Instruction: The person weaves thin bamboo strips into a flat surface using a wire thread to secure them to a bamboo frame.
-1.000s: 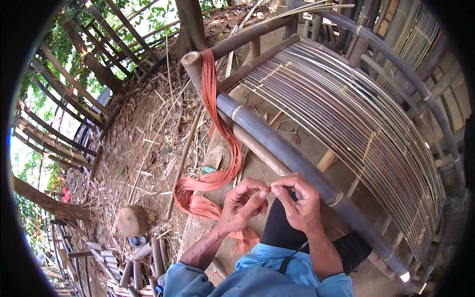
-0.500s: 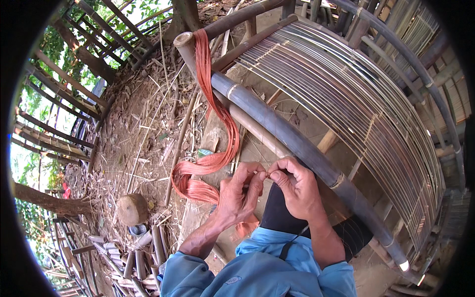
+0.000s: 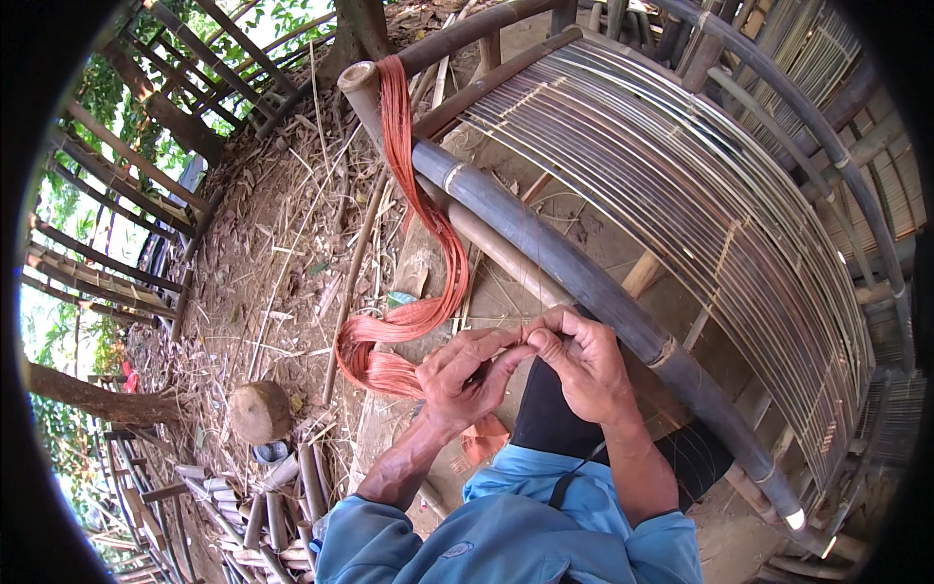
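Head view: bare dirt ground [image 3: 292, 253], littered with dry straw and bamboo scraps, spreads to the left, with a slatted fence [image 3: 107, 263] and green foliage along its edge. To the right stands a large frame of closely set bamboo slats [image 3: 700, 204], curving away from the person. A thick dark bamboo pole [image 3: 593, 282] runs diagonally along its near side, from upper left to lower right. A long hank of orange fibre [image 3: 418, 195] hangs over the pole's upper end and trails down to a loose heap on the ground just left of the hands. A round wooden stump [image 3: 261, 411] sits lower left, with cut bamboo tubes [image 3: 263, 492] piled below it. The left hand [image 3: 457, 375] and right hand [image 3: 584, 355] meet at the fingertips just beside the pole, both pinching a thin strand of the orange fibre between them.
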Tool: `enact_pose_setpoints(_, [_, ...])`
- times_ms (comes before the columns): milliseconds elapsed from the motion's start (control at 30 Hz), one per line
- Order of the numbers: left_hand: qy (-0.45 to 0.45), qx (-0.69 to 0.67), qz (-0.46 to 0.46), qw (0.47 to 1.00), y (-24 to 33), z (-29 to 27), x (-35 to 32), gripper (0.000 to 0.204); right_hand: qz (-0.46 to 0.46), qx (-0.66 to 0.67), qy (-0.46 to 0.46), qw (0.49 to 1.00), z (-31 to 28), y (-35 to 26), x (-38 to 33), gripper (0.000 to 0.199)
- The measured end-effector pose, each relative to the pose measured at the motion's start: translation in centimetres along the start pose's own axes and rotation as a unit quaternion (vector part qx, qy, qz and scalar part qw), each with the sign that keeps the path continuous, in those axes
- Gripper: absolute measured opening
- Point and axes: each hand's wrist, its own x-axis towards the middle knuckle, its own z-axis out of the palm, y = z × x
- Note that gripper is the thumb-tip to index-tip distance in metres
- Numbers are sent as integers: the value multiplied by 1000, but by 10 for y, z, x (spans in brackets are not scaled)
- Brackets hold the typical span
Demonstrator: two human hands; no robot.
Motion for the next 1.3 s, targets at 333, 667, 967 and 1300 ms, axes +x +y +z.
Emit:
enact_pose_setpoints(333, [-42, -280, -298, 912, 12, 3, -8, 7, -130, -155, 59, 977, 11, -8, 2, 14])
enact_pose_setpoints(667, [-11, -256, -229, 939, 1, 8, -17, 27, -95, -98, 75, 988, 10, -1, -1, 13])
enact_pose_setpoints(967, [23, -153, -199, 968, 13, 9, -16, 9, -136, -190, 76, 969, 9, -9, -2, 13])
enact_pose_setpoints(1300, [46, -403, -291, 866, 16, -2, 5, 12, -153, -250, 117, 949, 8, -7, -4, 13])
